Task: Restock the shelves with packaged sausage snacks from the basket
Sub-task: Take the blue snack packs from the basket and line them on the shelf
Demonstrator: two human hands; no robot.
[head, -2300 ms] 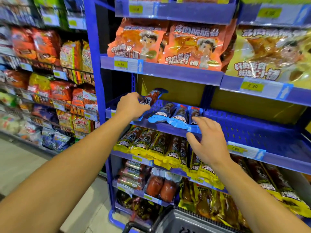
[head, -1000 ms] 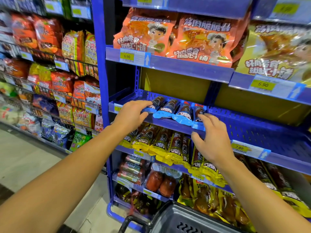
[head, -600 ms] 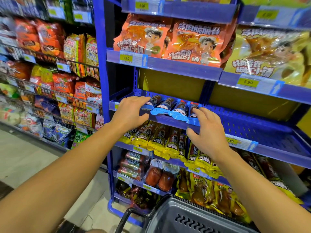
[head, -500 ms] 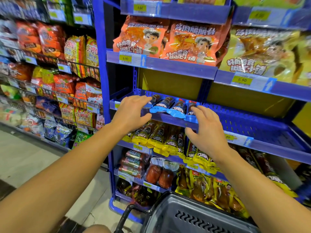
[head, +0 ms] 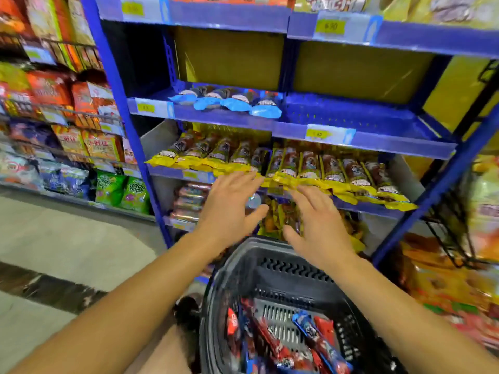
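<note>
Both hands have dropped off the shelf since half a second back, so now the left hand [head: 229, 209] and right hand [head: 318, 225] hover over the far rim of the basket [head: 283, 268], fingers spread apart, holding nothing. Four blue packs [head: 226, 99] sit in a row on the blue shelf [head: 351, 114] up at 12 o'clock from the hands. More red and blue packs [head: 283, 344] lie in the basket at 6 o'clock. Yellow packs [head: 283, 163] line the shelf below.

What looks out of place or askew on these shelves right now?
The blue-ended sausage packs sit bunched at the left of their shelf, overlapping at a slant, with the right side bare. The yellow-ended packs below overhang their shelf edge unevenly.
</note>
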